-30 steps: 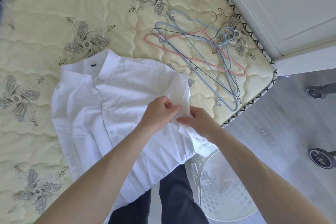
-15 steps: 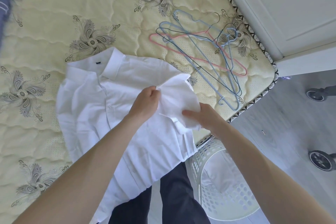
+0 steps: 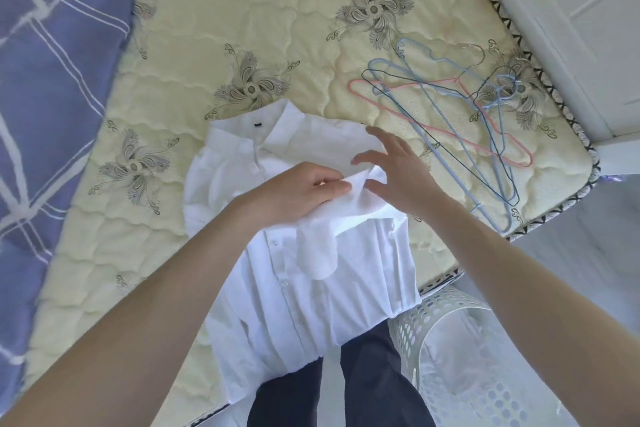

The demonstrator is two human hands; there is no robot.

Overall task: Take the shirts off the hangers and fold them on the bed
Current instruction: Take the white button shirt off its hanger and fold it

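Note:
A white button-up shirt [image 3: 284, 291] lies front up on the pale yellow quilted mattress [image 3: 214, 45], collar pointing away from me and hem hanging over the near edge. Its right sleeve is folded across the chest. My left hand [image 3: 294, 194] pinches that sleeve's cuff end over the middle of the shirt. Just right of the cuff, my right hand [image 3: 394, 166] hovers with fingers spread and nothing in it. Several empty wire hangers [image 3: 460, 121], blue, pink and dark, lie in a loose pile on the mattress to the right of the shirt.
A blue blanket with white lines [image 3: 45, 107] covers the left of the bed. A white perforated laundry basket [image 3: 460, 360] stands on the floor at the bed's near right corner, beside my dark trouser legs [image 3: 346, 392]. A white cabinet [image 3: 568, 10] borders the bed's right side.
The sleeve has been carried from the shirt's right edge inward onto the chest. My right hand let go of the fabric and spread its fingers. The view shifted, showing the blue blanket.

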